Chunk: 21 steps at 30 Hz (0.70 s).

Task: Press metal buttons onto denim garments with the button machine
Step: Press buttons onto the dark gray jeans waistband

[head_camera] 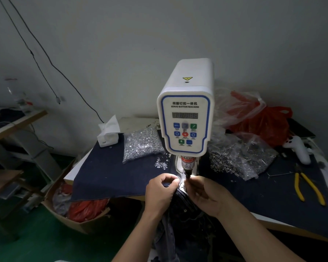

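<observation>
A white servo button machine (186, 120) stands on the table, its dark press head (187, 170) pointing down at a lit spot. Dark denim garment (186, 214) hangs from that spot toward me. My left hand (160, 193) pinches the denim edge just left of the press head. My right hand (206, 195) holds the cloth on the right side, fingertips right beside the head. A clear bag of silver buttons (142, 144) lies left of the machine, with a few loose ones (161, 164) beside it. A second bag of metal parts (240, 157) lies on the right.
Yellow-handled pliers (309, 188) and a white handheld controller (297, 148) lie at the table's right. Red plastic bags (261, 120) sit behind the machine, a tissue box (108, 135) at the back left. A cardboard box (78, 207) with red bags stands on the floor at left.
</observation>
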### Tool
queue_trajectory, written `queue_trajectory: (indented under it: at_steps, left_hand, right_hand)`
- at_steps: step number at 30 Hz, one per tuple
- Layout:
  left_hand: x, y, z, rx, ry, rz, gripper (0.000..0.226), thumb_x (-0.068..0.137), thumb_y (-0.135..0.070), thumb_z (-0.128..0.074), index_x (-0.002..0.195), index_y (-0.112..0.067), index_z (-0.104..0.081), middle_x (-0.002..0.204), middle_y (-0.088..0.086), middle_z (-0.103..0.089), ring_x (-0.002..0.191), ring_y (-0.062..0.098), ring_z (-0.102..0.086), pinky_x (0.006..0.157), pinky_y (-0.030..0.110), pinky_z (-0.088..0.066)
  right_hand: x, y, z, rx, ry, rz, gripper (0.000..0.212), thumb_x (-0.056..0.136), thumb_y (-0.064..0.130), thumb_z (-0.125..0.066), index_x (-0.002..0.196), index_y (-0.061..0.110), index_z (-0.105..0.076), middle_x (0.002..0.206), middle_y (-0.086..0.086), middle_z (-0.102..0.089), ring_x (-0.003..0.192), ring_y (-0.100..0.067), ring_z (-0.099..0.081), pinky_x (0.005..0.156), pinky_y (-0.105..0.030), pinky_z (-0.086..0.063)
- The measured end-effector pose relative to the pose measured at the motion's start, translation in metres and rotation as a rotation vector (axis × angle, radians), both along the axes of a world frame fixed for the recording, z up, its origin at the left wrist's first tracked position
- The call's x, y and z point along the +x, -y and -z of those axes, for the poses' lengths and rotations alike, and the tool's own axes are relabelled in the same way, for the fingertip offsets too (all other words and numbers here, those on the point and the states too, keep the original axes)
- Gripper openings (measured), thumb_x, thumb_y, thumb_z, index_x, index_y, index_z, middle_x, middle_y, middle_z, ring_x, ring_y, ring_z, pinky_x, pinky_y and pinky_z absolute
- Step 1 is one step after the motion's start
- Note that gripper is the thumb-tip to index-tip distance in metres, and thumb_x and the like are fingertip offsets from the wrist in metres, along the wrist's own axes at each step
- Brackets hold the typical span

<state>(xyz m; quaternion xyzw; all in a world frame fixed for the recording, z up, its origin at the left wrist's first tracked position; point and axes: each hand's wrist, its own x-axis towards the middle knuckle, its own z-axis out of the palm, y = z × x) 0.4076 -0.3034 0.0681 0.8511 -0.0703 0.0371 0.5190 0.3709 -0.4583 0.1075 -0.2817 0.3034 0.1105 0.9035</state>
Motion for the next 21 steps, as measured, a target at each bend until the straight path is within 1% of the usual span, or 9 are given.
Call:
queue_trajectory:
  at_steps: [2, 5, 6, 9, 11, 13, 18, 21]
  left_hand:
    - [-0.0005, 0.0009, -0.0014, -0.026, -0.004, 0.007, 0.013, 0.086, -0.024, -0.079, 0.076, -0.031, -0.078, 0.080, -0.022, -0.076, 0.080, -0.005, -0.070, 0.076, 0.015, -0.052]
    - [0.0002, 0.0035, -0.0024, -0.060, -0.028, 0.016, 0.011, 0.086, -0.022, -0.078, 0.077, -0.028, -0.079, 0.081, -0.018, -0.077, 0.080, -0.003, -0.071, 0.077, 0.017, -0.054]
    - [0.0005, 0.0044, -0.0024, -0.072, -0.037, 0.019, 0.009, 0.086, -0.022, -0.078, 0.078, -0.028, -0.080, 0.081, -0.017, -0.078, 0.081, -0.001, -0.072, 0.078, 0.018, -0.055]
    - [0.0003, 0.0064, -0.0024, -0.096, -0.056, 0.026, 0.007, 0.086, -0.025, -0.079, 0.080, -0.027, -0.080, 0.082, -0.016, -0.078, 0.082, -0.001, -0.072, 0.078, 0.018, -0.055]
    - [0.0000, 0.0074, -0.0016, -0.100, -0.063, 0.024, 0.007, 0.086, -0.025, -0.079, 0.079, -0.026, -0.080, 0.082, -0.016, -0.078, 0.082, -0.001, -0.072, 0.079, 0.019, -0.055]
    - [-0.0002, 0.0077, -0.0005, -0.103, -0.072, 0.016, 0.007, 0.086, -0.024, -0.080, 0.079, -0.026, -0.080, 0.082, -0.015, -0.078, 0.082, -0.001, -0.072, 0.079, 0.021, -0.056]
    - [0.0009, 0.0066, 0.0002, -0.111, -0.069, -0.005, 0.009, 0.085, -0.021, -0.080, 0.077, -0.026, -0.079, 0.081, -0.015, -0.078, 0.081, 0.000, -0.072, 0.078, 0.019, -0.055]
    - [0.0012, 0.0052, 0.0008, -0.102, -0.064, -0.010, 0.011, 0.085, -0.020, -0.080, 0.076, -0.027, -0.079, 0.080, -0.016, -0.077, 0.080, -0.001, -0.071, 0.075, 0.015, -0.052]
  right_hand:
    - [-0.0008, -0.0007, -0.0005, 0.003, 0.002, 0.016, 0.010, 0.094, -0.005, -0.061, 0.089, -0.011, -0.066, 0.074, -0.019, -0.067, 0.067, -0.021, -0.065, 0.046, -0.023, -0.057]
    - [-0.0029, 0.0009, 0.0007, -0.036, 0.016, -0.006, 0.012, 0.096, 0.000, -0.062, 0.096, -0.011, -0.067, 0.080, -0.019, -0.068, 0.074, -0.022, -0.064, 0.046, -0.022, -0.056]
    - [-0.0031, 0.0020, 0.0015, -0.045, 0.018, -0.009, 0.012, 0.096, 0.001, -0.063, 0.096, -0.011, -0.068, 0.080, -0.019, -0.068, 0.073, -0.022, -0.065, 0.046, -0.022, -0.056]
    - [-0.0031, 0.0043, 0.0026, -0.060, 0.025, -0.021, 0.011, 0.094, 0.000, -0.065, 0.094, -0.010, -0.070, 0.076, -0.018, -0.071, 0.061, -0.019, -0.069, 0.047, -0.022, -0.057]
    - [-0.0018, 0.0047, 0.0034, -0.062, 0.024, -0.015, 0.011, 0.094, 0.001, -0.066, 0.093, -0.009, -0.070, 0.076, -0.018, -0.071, 0.059, -0.019, -0.069, 0.047, -0.022, -0.057]
    - [-0.0009, 0.0042, 0.0043, -0.063, 0.018, -0.015, 0.011, 0.094, 0.002, -0.066, 0.090, -0.008, -0.070, 0.075, -0.017, -0.071, 0.060, -0.018, -0.069, 0.048, -0.021, -0.057]
    - [0.0007, 0.0016, 0.0019, -0.046, -0.020, -0.017, 0.014, 0.095, 0.004, -0.066, 0.087, -0.008, -0.070, 0.072, -0.016, -0.069, 0.062, -0.018, -0.066, 0.045, -0.021, -0.055]
    - [0.0016, 0.0002, 0.0004, -0.020, -0.032, -0.015, 0.012, 0.094, 0.003, -0.067, 0.089, -0.008, -0.069, 0.075, -0.015, -0.068, 0.065, -0.018, -0.065, 0.044, -0.020, -0.054]
